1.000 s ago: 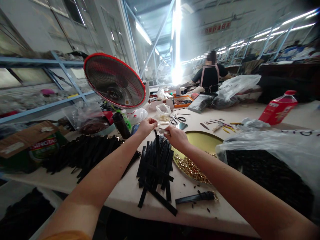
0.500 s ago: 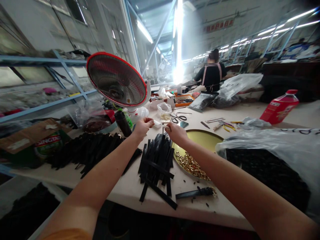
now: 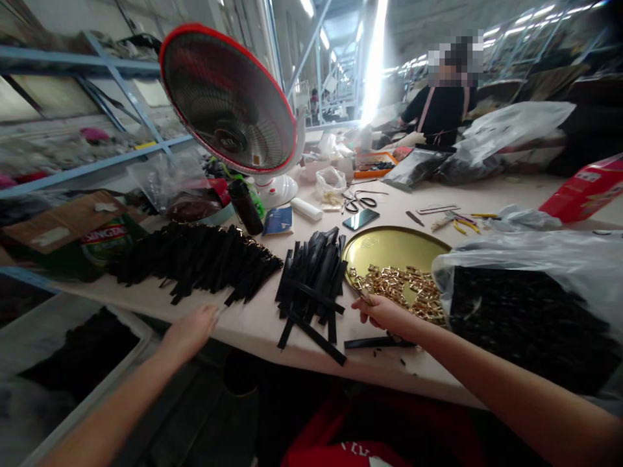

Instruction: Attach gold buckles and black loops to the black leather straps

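One bare left hand point(image 3: 192, 331), blurred, sits lower left of the frame at the near edge of the off-white desk point(image 3: 260, 324); fingers bunched, can't tell whether anything is between them. Bare right hand point(image 3: 384, 314), right of center, has fingers pinching a slim metallic tool point(image 3: 361, 295), tip at the near rim of the round gold-coloured metal tray point(image 3: 399, 243) with shiny gold-coloured metal buckles point(image 3: 389, 283) piled in it. Flat black strap point(image 3: 367, 342) lies just below that hand. Loose pile of flat black strips point(image 3: 311, 279), frame center, between both hands. Bigger heap of black straps with gold-coloured ends point(image 3: 199, 259), center left, above left hand. Clear plastic bag of small black pieces point(image 3: 525, 318), lower right.
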